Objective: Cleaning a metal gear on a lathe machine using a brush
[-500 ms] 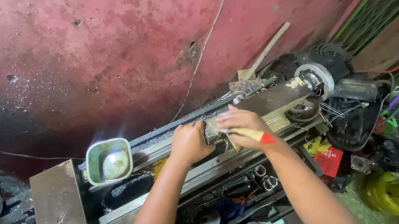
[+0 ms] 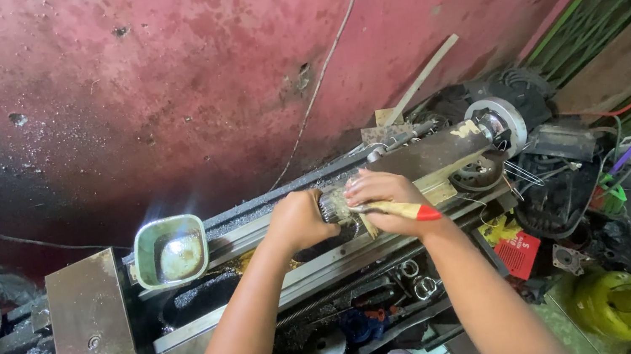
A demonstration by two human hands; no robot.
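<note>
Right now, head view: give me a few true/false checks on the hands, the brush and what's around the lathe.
1. The right hand holds a wooden-handled brush with a red tip. True.
2. The left hand rests in the green rectangular metal tray. False: it is on the dark cylindrical workpiece, to the right of the tray.
3. The tray sits on the grey metal lathe bed. True.
4. The wall behind is blue. False: the worn wall is red.
5. A yellow helmet lies at lower right. True.
</note>
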